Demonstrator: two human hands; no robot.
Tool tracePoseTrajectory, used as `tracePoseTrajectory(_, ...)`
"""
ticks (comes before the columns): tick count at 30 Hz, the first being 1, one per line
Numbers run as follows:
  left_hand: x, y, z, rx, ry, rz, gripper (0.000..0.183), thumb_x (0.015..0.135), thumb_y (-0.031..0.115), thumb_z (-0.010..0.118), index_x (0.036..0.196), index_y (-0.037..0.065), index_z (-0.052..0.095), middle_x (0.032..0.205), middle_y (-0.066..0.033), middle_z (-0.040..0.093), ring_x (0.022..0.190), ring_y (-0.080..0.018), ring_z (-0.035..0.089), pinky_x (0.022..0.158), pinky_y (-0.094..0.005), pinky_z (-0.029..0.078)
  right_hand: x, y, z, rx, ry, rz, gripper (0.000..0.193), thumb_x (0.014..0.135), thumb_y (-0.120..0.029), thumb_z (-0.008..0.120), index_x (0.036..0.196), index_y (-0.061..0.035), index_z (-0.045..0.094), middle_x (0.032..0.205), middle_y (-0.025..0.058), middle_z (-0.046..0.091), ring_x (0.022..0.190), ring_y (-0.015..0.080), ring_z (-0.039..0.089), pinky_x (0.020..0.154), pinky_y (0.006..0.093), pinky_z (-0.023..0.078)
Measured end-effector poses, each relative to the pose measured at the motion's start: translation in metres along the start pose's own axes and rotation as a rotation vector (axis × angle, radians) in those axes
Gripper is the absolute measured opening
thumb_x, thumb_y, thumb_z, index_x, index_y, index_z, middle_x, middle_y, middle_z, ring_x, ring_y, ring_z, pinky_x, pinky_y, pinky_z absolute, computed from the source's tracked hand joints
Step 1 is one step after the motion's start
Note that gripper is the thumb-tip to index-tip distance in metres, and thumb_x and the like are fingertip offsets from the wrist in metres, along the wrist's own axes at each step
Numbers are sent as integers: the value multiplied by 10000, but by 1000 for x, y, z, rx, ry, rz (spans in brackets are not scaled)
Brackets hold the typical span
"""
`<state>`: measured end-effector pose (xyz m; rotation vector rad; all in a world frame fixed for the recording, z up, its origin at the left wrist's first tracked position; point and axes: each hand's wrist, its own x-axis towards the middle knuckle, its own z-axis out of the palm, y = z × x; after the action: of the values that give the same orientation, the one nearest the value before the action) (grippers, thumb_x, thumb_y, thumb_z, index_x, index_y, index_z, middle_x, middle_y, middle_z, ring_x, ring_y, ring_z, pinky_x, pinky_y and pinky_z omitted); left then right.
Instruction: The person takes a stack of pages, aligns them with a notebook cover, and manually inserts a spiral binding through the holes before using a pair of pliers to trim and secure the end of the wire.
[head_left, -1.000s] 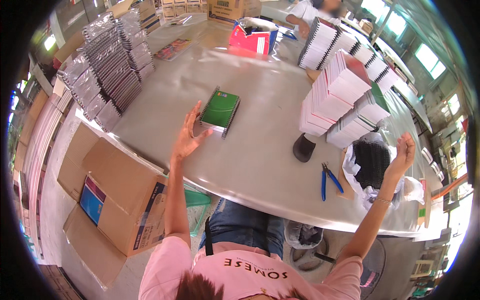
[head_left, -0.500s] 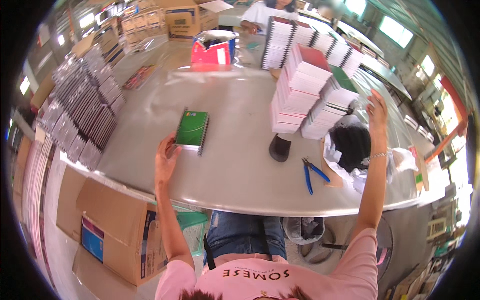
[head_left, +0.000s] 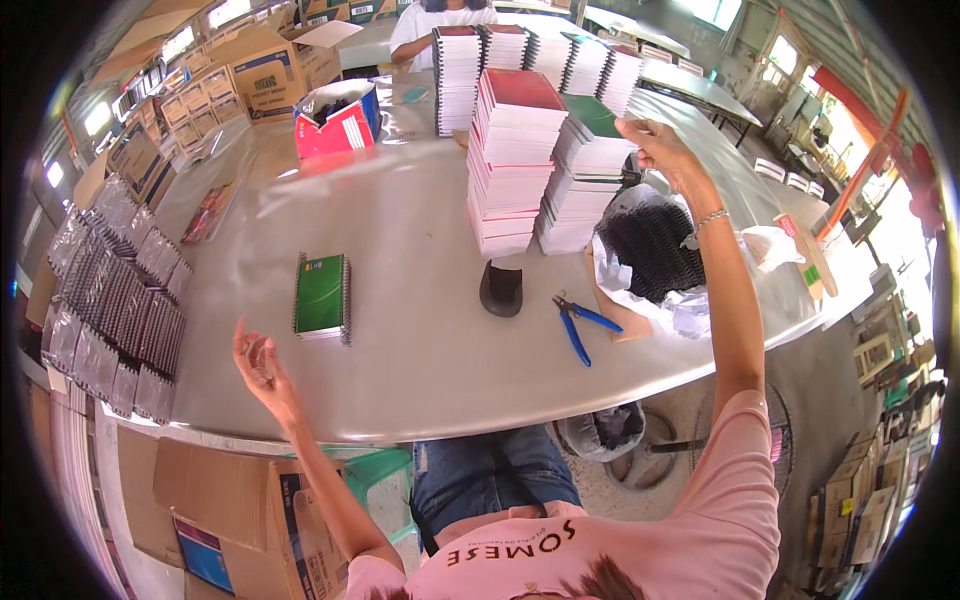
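Observation:
A small pile of spiral-bound notebooks with a green cover (head_left: 322, 296) lies on the grey table, left of the middle. My left hand (head_left: 266, 372) hovers near its lower left side, fingers apart and a little blurred, holding nothing. To the right stands a tall stack of unbound page blocks topped by a green cover (head_left: 590, 117). At the upper right edge of that stack is my right hand (head_left: 662, 152), its fingers bent but apart, the fingertips at or against the cover's edge. Beside it rises a taller stack of blocks with a red cover (head_left: 522, 90).
Blue-handled cutters (head_left: 582, 325) and a dark rounded object (head_left: 501, 291) lie in front of the stacks. Black spiral coils (head_left: 652, 250) fill a white wrapping at right. Plastic-wrapped notebooks (head_left: 118, 300) stand at left. Bound notebooks (head_left: 457, 85) and another person (head_left: 415, 35) are at the back.
My left hand has let go of the green notebook pile and drawn away to its lower left. My right hand has come in to the green-topped stack. The whole view has shifted.

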<state>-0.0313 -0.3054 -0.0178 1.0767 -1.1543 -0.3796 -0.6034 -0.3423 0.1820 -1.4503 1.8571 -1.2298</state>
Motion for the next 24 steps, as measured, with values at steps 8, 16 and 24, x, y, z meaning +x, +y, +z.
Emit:
tracePoseTrajectory(8, -14, 57, 24, -138, 134, 20, 522, 964, 163, 623, 1429, 75, 401, 1097, -48, 515, 972, -126, 502, 911, -277, 416, 5, 5, -1, 278, -71, 118, 432, 797, -395, 814, 962, -43, 624, 803, -38, 506, 691, 60, 506, 647, 219, 485)
tracePoseTrajectory(16, -23, 113, 50, -301, -6, 19, 516, 947, 114, 614, 1423, 89, 414, 987, -15, 550, 942, -114, 532, 888, -280, 437, 14, 18, -13, 114, -28, 52, 408, 838, -350, 782, 1025, -17, 640, 792, -41, 495, 660, 70, 479, 645, 233, 460)
tracePoseTrajectory(24, -92, 87, 73, -164, -586, 114, 674, 811, -29, 686, 1407, 155, 431, 1244, -113, 531, 977, -256, 579, 876, -360, 494, 36, 62, -72, -124, -219, -135, 491, 940, 5, 521, 1413, -125, 509, 1457, 69, 446, 1268, 201, 458, 1035, 351, 409)
